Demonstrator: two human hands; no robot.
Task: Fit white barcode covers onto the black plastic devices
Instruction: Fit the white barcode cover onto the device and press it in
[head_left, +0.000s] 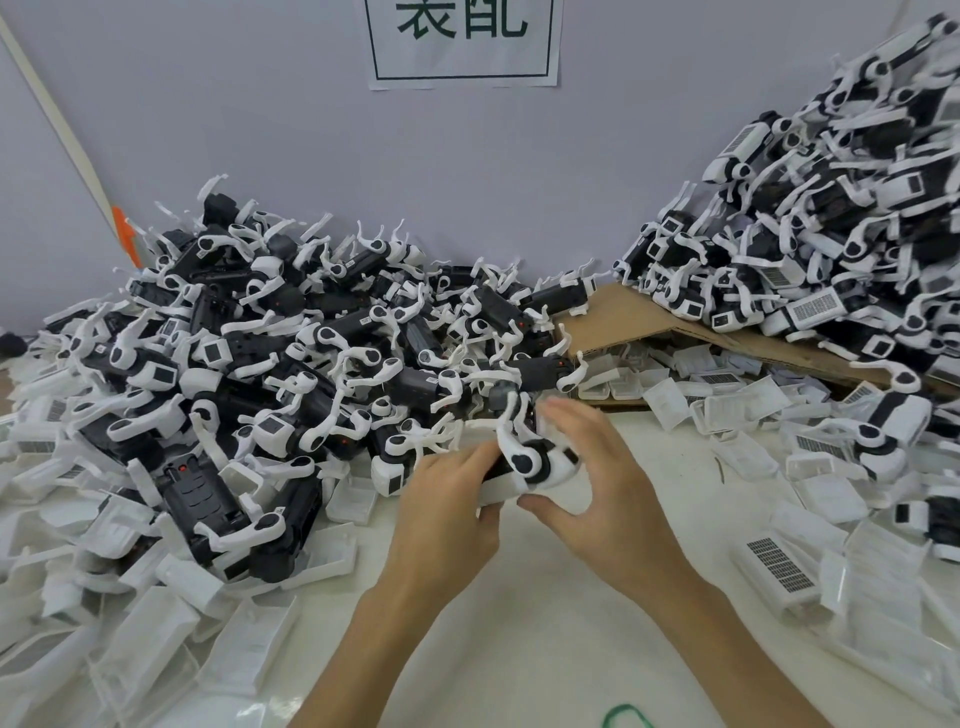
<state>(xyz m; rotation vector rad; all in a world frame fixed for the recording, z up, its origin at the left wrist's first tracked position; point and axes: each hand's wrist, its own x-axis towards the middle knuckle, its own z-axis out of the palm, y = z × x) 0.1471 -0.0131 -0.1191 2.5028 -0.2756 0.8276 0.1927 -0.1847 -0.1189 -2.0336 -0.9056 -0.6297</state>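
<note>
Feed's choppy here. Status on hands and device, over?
Left grip holds black plastic device with white curved arm. Right grip curls round its white end. Device heap close behind, not blocking.

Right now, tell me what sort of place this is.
Probably a factory assembly bench: heaps of identical black devices, loose white barcode covers littering the table, a printed sign on the wall, and the left hand and right hand holding one device.

The devices (200, 499) are black with white arms, the covers (779, 566) white with black barcode grids, the cardboard (623, 317) brown, the wall (311, 130) pale lilac, and the white sign (462, 57) carries dark green characters.
</note>
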